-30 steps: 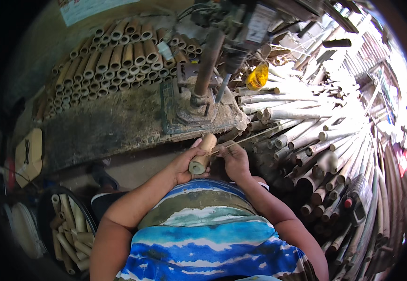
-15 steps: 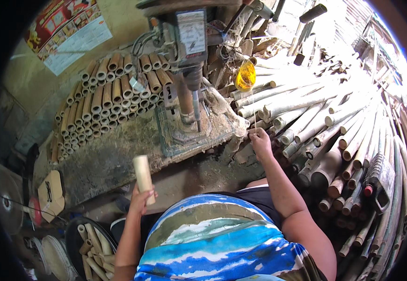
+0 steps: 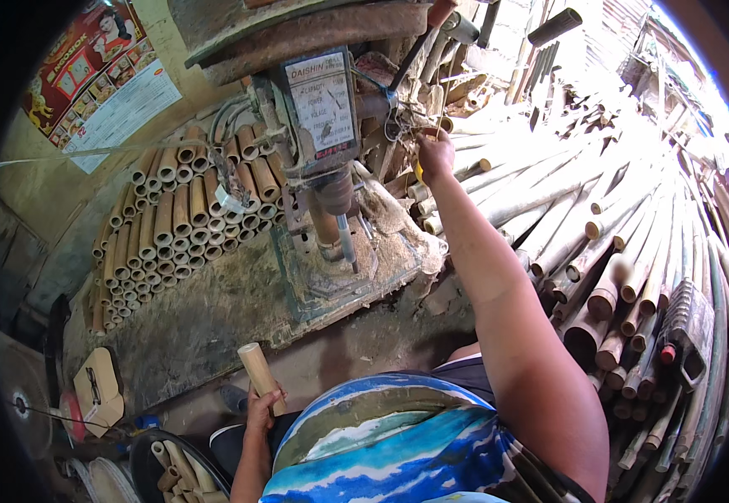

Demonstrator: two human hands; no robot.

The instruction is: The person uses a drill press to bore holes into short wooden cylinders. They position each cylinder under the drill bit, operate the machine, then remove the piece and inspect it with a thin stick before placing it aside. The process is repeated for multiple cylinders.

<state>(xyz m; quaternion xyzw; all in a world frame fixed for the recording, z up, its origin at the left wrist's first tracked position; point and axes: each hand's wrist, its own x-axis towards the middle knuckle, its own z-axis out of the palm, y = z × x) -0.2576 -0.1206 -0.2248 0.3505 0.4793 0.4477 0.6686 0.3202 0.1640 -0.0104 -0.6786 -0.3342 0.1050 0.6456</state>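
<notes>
My left hand (image 3: 264, 409) is closed around a short, pale bamboo tube (image 3: 255, 365), held tilted in front of my shirt. With my arm stretched forward, my right hand (image 3: 436, 156) is raised beside the drill press (image 3: 321, 109). Its fingers are pinched on a thin strand (image 3: 442, 109) that runs upward; I cannot tell if it is cord or a stick. Part of a yellow object (image 3: 419, 171) shows behind that hand. The drill bit (image 3: 347, 243) points down over the dusty press base (image 3: 297, 289), to the left of my right arm.
Cut bamboo tubes (image 3: 163, 220) are stacked on the workbench (image 3: 205, 306). Long bamboo poles (image 3: 540, 197) fill the right side. At lower left are a black tub (image 3: 142, 457) with bamboo pieces, a cardboard piece (image 3: 106, 401) carrying glasses, and a round fan-like object (image 3: 21, 411).
My right hand has risen and reached farther forward along the drill press, the strand still at its fingers. My left hand has lowered with the bamboo tube. The view has shifted.
</notes>
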